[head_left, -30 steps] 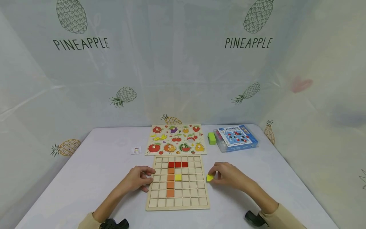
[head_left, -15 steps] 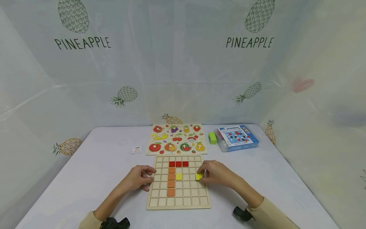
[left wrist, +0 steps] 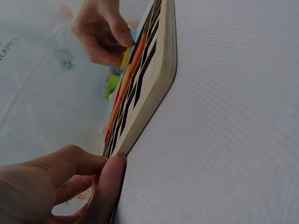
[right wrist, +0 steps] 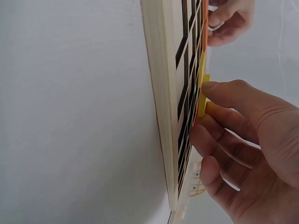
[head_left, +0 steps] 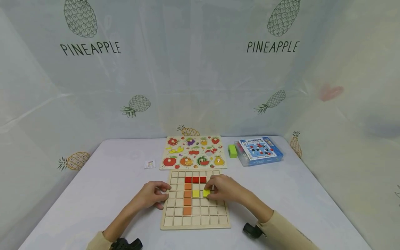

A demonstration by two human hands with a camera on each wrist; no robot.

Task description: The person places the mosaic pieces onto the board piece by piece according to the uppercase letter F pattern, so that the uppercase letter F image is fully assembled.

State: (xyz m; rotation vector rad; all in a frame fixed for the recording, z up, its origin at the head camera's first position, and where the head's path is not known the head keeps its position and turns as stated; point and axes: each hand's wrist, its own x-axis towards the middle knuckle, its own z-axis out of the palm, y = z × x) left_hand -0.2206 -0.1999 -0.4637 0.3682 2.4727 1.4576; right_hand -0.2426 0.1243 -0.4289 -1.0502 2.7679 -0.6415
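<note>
My right hand (head_left: 227,188) pinches a yellow square tile (head_left: 206,193) between thumb and fingertips, close over the wooden grid board (head_left: 196,227). In the right wrist view this yellow tile (right wrist: 204,97) stands tilted, near the board's surface. Just left of it, another yellow tile (head_left: 196,193) sits in a cell. Several orange tiles (head_left: 187,201) run in a column, and red tiles (head_left: 195,180) form a row at its top. My left hand (head_left: 152,195) touches the board's left edge with thumb and forefinger, as the left wrist view also shows for the hand (left wrist: 70,182).
Behind the grid board lies a fruit puzzle board (head_left: 193,158). A green block (head_left: 232,151) and a blue-lidded box (head_left: 260,151) stand to its right. A small printed card (head_left: 149,164) lies at left on the white table (head_left: 125,166).
My right hand has carried the yellow tile leftward, from the table right of the grid board to over the board beside the other yellow tile. The left hand has stayed put.
</note>
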